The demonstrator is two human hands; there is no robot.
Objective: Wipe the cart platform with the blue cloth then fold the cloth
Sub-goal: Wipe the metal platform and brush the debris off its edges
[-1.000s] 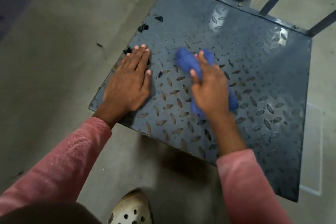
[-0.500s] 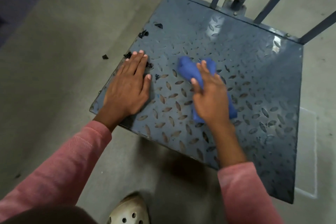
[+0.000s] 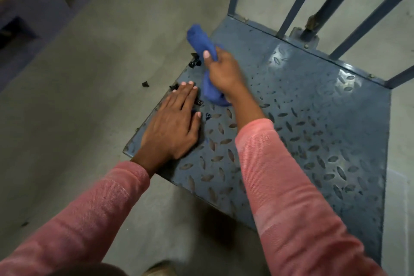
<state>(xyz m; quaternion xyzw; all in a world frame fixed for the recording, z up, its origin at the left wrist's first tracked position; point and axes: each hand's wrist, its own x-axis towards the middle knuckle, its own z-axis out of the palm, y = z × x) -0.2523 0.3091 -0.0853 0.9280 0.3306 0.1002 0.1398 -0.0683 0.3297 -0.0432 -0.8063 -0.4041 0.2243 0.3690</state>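
Cloth (image 3: 202, 41) looks soft, light and floppy, bunched into a roll. The right hand (image 3: 224, 71) is wrapped round its middle, probably the best spot to grab. The long axis runs roughly 11 to 5, with the far end poking past the platform (image 3: 313, 130) edge. Left hand (image 3: 172, 127) lies flat on the platform, at 7 from the cloth.

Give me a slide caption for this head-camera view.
Right hand grips a bunched blue cloth at the cart platform edge beside black debris; left hand rests flat on the platform.
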